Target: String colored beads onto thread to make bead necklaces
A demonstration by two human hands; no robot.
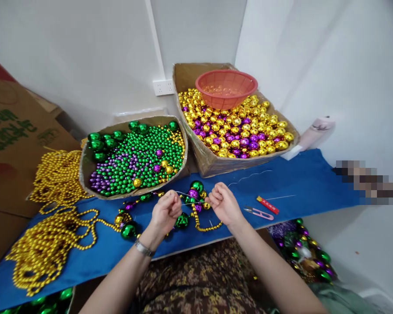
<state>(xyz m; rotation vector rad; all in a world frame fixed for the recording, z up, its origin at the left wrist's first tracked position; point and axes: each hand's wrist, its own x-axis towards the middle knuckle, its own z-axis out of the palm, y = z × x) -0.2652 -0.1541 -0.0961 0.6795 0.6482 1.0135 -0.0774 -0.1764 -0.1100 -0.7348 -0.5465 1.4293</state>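
Note:
My left hand (165,212) and my right hand (223,203) are both closed in a pinch over the blue board (308,183). A thin thread (191,195) runs taut between their fingertips. Just beyond the hands lies a partly strung strand of green, purple and gold beads (193,192), with a large green ball (182,220) and a loop of small gold beads (206,226) beneath. A watch sits on my left wrist.
A box of small green and purple beads (136,159) stands behind the hands; a box of gold and purple balls (239,131) holds a red basket (226,88). Piled gold bead strands (49,244) lie left. Small scissors (258,213) and a red packet (267,204) lie right.

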